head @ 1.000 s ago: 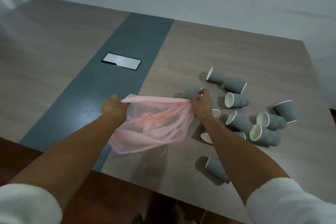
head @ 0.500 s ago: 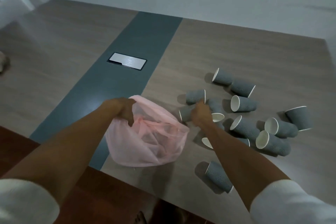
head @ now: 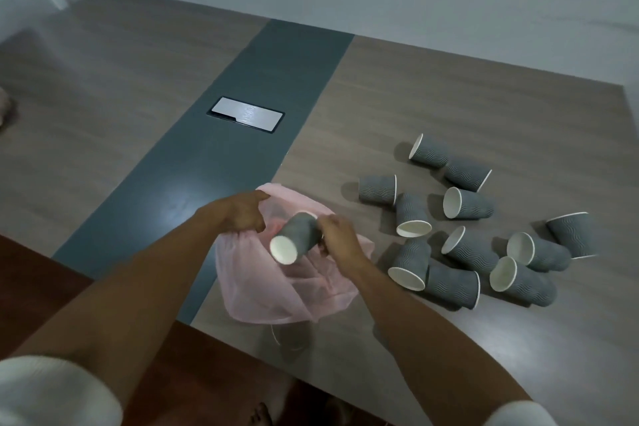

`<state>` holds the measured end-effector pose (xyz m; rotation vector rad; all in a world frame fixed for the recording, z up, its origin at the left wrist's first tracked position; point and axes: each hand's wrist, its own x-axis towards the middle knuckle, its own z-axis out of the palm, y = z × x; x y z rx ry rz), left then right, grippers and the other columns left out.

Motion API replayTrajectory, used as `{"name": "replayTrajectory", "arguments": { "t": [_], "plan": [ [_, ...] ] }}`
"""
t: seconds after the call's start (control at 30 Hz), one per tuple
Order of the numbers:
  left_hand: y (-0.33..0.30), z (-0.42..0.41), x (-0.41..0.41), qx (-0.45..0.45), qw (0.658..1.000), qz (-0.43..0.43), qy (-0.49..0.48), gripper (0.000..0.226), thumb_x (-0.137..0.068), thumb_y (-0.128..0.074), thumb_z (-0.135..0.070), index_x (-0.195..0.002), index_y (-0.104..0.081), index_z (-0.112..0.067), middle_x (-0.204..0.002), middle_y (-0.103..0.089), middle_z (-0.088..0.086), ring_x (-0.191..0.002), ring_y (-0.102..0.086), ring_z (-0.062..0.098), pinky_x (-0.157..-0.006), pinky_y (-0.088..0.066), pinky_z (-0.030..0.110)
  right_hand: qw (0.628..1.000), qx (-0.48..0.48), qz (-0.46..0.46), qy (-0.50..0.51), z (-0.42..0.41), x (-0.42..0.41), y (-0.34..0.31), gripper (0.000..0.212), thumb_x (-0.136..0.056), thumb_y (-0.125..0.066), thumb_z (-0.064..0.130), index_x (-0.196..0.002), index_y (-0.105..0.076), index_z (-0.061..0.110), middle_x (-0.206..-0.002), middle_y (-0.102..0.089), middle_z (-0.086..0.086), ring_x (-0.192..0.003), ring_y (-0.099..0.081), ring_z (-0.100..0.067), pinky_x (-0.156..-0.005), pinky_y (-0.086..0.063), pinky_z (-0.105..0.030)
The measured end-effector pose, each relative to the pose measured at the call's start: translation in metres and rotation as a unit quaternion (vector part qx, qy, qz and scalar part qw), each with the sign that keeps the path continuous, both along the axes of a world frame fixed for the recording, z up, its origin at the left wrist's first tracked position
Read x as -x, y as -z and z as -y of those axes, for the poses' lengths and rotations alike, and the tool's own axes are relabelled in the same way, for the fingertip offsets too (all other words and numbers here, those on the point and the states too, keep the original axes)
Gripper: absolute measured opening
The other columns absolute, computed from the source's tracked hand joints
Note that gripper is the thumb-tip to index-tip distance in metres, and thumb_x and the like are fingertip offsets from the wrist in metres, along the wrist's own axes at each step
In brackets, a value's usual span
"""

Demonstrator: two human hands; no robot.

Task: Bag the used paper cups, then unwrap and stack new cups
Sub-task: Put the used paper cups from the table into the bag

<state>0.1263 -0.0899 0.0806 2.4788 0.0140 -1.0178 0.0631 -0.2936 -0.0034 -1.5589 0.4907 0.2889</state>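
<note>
A thin pink plastic bag [head: 276,290] lies open at the table's near edge. My left hand [head: 238,213] grips the bag's rim at its left side. My right hand [head: 337,233] holds a grey ribbed paper cup [head: 294,237] over the bag's mouth, its white base facing me. Several more grey cups [head: 463,242] lie on their sides on the table to the right. Another cup [head: 290,339] shows dimly below the bag, near the table's edge.
The table [head: 449,97] is wood-toned with a dark grey strip down its middle. A silver cable hatch [head: 246,118] sits in that strip. The table's near edge runs diagonally below my arms, with dark red floor beneath. A pale wall stands behind.
My right hand let go of the bag, picked a grey cup from the pile and brought it left over the bag's mouth. My left hand kept its hold on the rim.
</note>
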Motion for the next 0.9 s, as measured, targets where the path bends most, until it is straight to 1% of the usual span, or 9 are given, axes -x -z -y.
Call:
{"name": "replayTrajectory", "arguments": {
  "t": [0.1, 0.17, 0.27, 0.4, 0.5, 0.63, 0.77, 0.83, 0.9],
  "plan": [
    [-0.003, -0.001, -0.006, 0.0, 1.0, -0.015, 0.0, 0.09, -0.072, -0.073, -0.008, -0.154, -0.038, -0.024, -0.142, -0.054, 0.004, -0.118, -0.059, 0.029, -0.1, -0.054, 0.044, 0.991, 0.128, 0.014, -0.03, -0.005, 0.003, 0.029, 0.012, -0.093, -0.056, 0.005, -0.087, -0.066, 0.007, -0.082, -0.066, -0.008, -0.076, -0.062, -0.024, -0.065, -0.051, -0.034],
    [-0.003, -0.004, -0.008, 0.013, 1.0, -0.009, -0.009, 0.095, -0.066, -0.075, -0.01, -0.153, -0.04, -0.027, -0.138, -0.057, 0.003, -0.114, -0.061, 0.029, -0.097, -0.056, 0.046, 0.958, 0.262, 0.051, -0.102, 0.0, 0.002, 0.033, 0.015, -0.09, -0.057, 0.003, -0.091, -0.071, 0.006, -0.089, -0.071, -0.006, -0.081, -0.062, -0.023, -0.067, -0.041, -0.028],
    [-0.001, -0.004, -0.01, 0.003, 1.0, 0.011, 0.0, 0.095, -0.063, -0.076, -0.016, -0.149, -0.041, -0.033, -0.138, -0.058, 0.004, -0.111, -0.063, 0.031, -0.091, -0.059, 0.049, 0.898, 0.403, 0.059, -0.166, 0.015, -0.004, 0.021, 0.021, -0.089, -0.056, 0.024, -0.091, -0.074, 0.012, -0.095, -0.074, -0.007, -0.088, -0.068, -0.03, -0.069, -0.046, -0.031],
    [-0.002, -0.001, -0.006, -0.029, 0.999, -0.036, 0.023, 0.103, -0.075, -0.08, -0.011, -0.157, -0.026, -0.039, -0.145, -0.05, 0.005, -0.117, -0.059, 0.035, -0.087, -0.06, 0.05, 0.889, 0.433, 0.144, 0.035, 0.052, -0.033, -0.01, 0.022, -0.093, -0.054, 0.034, -0.098, -0.063, 0.015, -0.098, -0.068, -0.01, -0.089, -0.065, -0.033, -0.079, -0.051, -0.041],
    [0.002, -0.001, -0.007, 0.013, 0.999, -0.038, -0.004, 0.102, -0.069, -0.08, -0.009, -0.154, -0.031, -0.04, -0.139, -0.056, 0.004, -0.112, -0.063, 0.03, -0.091, -0.06, 0.047, 0.872, 0.473, 0.065, 0.108, 0.091, -0.072, -0.007, 0.038, -0.087, -0.055, 0.019, -0.122, -0.053, 0.008, -0.123, -0.061, -0.019, -0.119, -0.054, -0.04, -0.098, -0.04, -0.048],
    [0.004, 0.003, -0.009, 0.073, 0.995, -0.036, -0.064, 0.09, -0.065, -0.074, -0.012, -0.146, -0.044, -0.038, -0.123, -0.065, 0.003, -0.102, -0.069, 0.031, -0.084, -0.062, 0.05, 0.852, 0.52, -0.061, -0.012, 0.127, -0.093, 0.011, 0.059, -0.09, -0.053, 0.022, -0.143, -0.035, 0.006, -0.138, -0.055, -0.021, -0.136, -0.039, -0.039, -0.109, -0.026, -0.05],
    [0.005, 0.01, -0.011, 0.045, 0.997, 0.031, -0.058, 0.08, -0.068, -0.066, -0.028, -0.145, -0.049, -0.033, -0.13, -0.063, 0.003, -0.106, -0.066, 0.027, -0.087, -0.058, 0.038, 0.936, 0.348, 0.042, 0.019, 0.124, -0.108, 0.009, 0.044, -0.081, -0.054, 0.017, -0.125, -0.059, 0.013, -0.119, -0.068, -0.015, -0.115, -0.061, -0.035, -0.107, -0.042, -0.044],
    [0.005, 0.013, -0.013, 0.026, 0.997, 0.053, -0.054, 0.084, -0.068, -0.063, -0.034, -0.15, -0.045, -0.031, -0.139, -0.06, 0.004, -0.115, -0.063, 0.029, -0.096, -0.054, 0.038, 0.975, 0.166, 0.112, 0.093, 0.113, -0.111, -0.012, 0.03, -0.075, -0.059, 0.013, -0.102, -0.072, 0.01, -0.099, -0.075, -0.007, -0.089, -0.069, -0.022, -0.086, -0.057, -0.033],
    [0.006, 0.016, -0.015, 0.02, 0.997, 0.054, -0.049, 0.079, -0.079, -0.065, -0.028, -0.154, -0.04, -0.028, -0.148, -0.053, 0.004, -0.123, -0.058, 0.03, -0.098, -0.05, 0.036, 0.981, 0.01, 0.122, 0.153, 0.105, -0.111, -0.033, 0.013, -0.076, -0.063, 0.008, -0.074, -0.072, 0.017, -0.07, -0.069, 0.004, -0.065, -0.058, -0.009, -0.062, -0.047, -0.023]
  ]
}}
